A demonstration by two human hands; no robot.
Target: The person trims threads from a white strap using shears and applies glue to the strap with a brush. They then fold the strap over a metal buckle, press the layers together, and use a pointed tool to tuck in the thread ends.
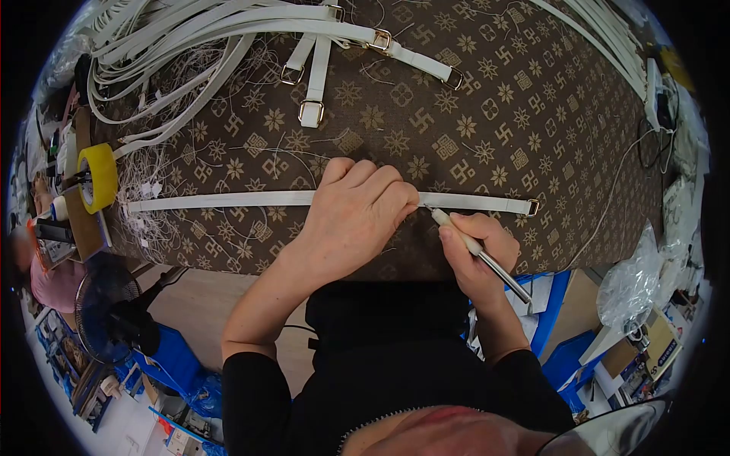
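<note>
A long white strap [228,200] lies across the patterned cloth, with a metal buckle [533,207] at its right end. My left hand [353,209] is closed over the middle of this strap, its fingertips pinching it and covering part of it. Just to the right, my right hand [480,251] grips a pen-shaped tool [473,245] with a pale grip and a silver shaft. The tool slants, its thin tip at the strap's lower edge beside my left fingertips; whether it touches is too small to tell.
A heap of white straps [167,38] with buckles covers the upper left, and more straps [601,38] lie upper right. Loose threads [152,213] gather at the left near a yellow tape roll [98,178]. A fan [114,311] stands lower left; a person sits beyond it.
</note>
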